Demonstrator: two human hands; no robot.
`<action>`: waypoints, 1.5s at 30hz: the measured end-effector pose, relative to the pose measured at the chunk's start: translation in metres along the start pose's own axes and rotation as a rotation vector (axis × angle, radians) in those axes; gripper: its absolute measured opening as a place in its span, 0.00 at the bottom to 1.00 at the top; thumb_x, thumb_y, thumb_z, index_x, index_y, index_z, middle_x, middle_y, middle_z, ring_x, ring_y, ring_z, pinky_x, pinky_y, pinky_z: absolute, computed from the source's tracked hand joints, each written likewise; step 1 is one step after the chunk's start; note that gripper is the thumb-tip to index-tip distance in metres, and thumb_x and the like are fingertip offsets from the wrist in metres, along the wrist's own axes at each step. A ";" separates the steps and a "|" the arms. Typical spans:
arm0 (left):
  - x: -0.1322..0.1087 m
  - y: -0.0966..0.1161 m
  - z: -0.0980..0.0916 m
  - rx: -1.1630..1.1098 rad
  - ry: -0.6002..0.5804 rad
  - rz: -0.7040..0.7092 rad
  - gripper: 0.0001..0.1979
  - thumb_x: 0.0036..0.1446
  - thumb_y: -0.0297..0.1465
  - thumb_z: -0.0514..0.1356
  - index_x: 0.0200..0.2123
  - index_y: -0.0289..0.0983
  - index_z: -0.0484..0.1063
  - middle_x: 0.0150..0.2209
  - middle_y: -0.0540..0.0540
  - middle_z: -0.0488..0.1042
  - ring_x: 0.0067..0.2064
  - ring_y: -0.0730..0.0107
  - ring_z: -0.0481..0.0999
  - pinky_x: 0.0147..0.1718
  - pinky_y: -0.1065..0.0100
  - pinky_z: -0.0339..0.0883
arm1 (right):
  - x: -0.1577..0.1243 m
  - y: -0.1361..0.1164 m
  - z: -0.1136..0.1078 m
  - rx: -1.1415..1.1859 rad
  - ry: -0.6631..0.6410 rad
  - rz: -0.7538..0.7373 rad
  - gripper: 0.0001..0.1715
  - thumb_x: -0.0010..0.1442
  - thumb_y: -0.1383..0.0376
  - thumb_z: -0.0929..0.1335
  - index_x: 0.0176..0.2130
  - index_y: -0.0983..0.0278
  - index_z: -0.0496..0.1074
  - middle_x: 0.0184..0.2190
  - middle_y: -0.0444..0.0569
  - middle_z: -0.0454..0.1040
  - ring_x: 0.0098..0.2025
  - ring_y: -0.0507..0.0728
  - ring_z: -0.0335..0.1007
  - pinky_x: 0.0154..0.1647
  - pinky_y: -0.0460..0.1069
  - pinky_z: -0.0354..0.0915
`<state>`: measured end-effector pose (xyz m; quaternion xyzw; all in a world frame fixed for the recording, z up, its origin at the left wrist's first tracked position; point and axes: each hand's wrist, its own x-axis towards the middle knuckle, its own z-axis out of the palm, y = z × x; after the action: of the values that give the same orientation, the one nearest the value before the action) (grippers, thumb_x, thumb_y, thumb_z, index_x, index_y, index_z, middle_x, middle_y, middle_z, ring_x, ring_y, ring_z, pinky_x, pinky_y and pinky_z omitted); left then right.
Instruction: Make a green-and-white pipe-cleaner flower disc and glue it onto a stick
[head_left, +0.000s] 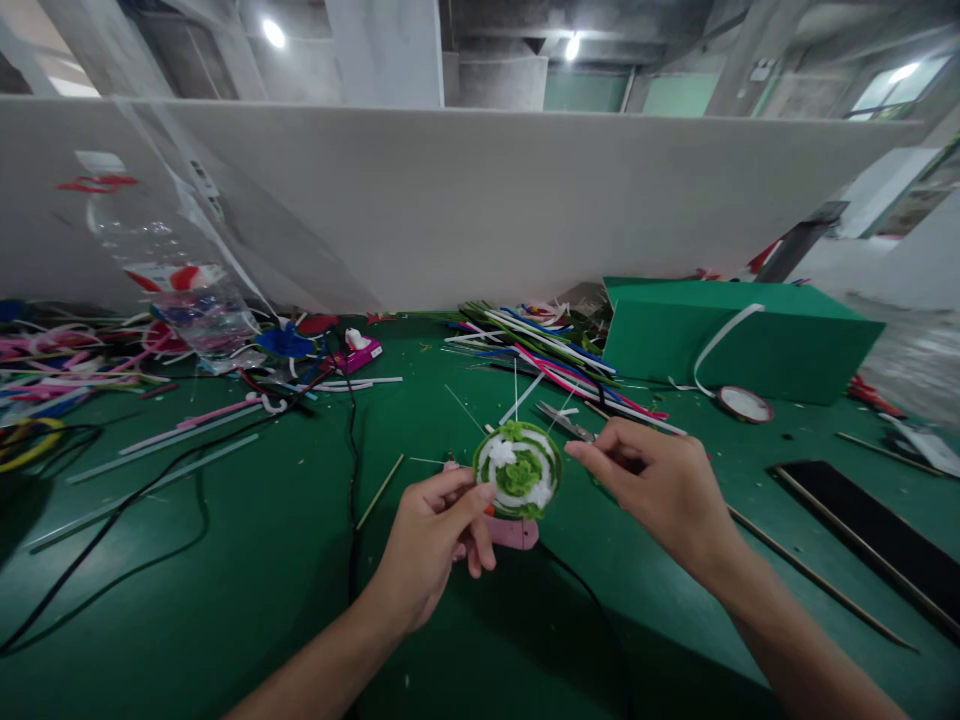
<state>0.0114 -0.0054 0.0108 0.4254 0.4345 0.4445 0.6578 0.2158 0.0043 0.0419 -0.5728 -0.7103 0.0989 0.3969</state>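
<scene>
My left hand pinches a round green-and-white coiled craft disc by its left rim, holding it upright above the green table. Thin white strands stick out of the disc's top. My right hand is closed in a pinch right beside the disc's right edge; what its fingertips grip is too thin to make out. Small scissors lie just behind the right hand. A pink tool lies on the table under the disc, with a black cord running from it.
A pile of coloured pipe-cleaner sticks lies behind the disc. A green box stands at the right with a tape roll before it. A plastic bottle and more sticks are at the left. Black cables cross the table. Black strip at right.
</scene>
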 end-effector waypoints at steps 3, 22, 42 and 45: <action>0.001 -0.001 0.000 -0.020 -0.014 -0.007 0.09 0.53 0.32 0.60 0.23 0.34 0.69 0.09 0.55 0.67 0.11 0.81 0.63 0.09 0.81 0.55 | -0.002 0.001 0.002 0.029 0.040 0.019 0.12 0.56 0.59 0.67 0.25 0.63 0.69 0.13 0.39 0.62 0.15 0.49 0.56 0.16 0.44 0.53; -0.001 -0.005 0.000 0.090 -0.055 -0.002 0.12 0.53 0.32 0.60 0.20 0.35 0.67 0.10 0.52 0.69 0.11 0.78 0.66 0.10 0.79 0.59 | -0.005 -0.007 0.010 -0.008 0.197 -0.429 0.09 0.56 0.72 0.66 0.38 0.64 0.73 0.33 0.50 0.74 0.38 0.57 0.69 0.40 0.52 0.66; 0.002 -0.005 -0.001 -0.009 -0.005 -0.025 0.09 0.54 0.34 0.60 0.26 0.35 0.70 0.10 0.55 0.67 0.12 0.82 0.62 0.10 0.82 0.55 | 0.001 0.005 -0.007 0.026 0.190 -0.023 0.14 0.61 0.63 0.62 0.25 0.63 0.63 0.18 0.40 0.60 0.17 0.49 0.55 0.19 0.46 0.53; 0.003 -0.004 -0.002 -0.050 0.011 -0.037 0.08 0.53 0.34 0.61 0.27 0.34 0.70 0.10 0.55 0.66 0.12 0.82 0.62 0.10 0.82 0.54 | 0.002 0.001 -0.003 0.333 -0.102 0.115 0.15 0.59 0.63 0.64 0.47 0.63 0.63 0.34 0.48 0.70 0.18 0.48 0.65 0.15 0.44 0.57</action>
<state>0.0115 -0.0030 0.0061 0.3982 0.4345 0.4452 0.6741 0.2190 0.0059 0.0445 -0.5331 -0.6694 0.2665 0.4435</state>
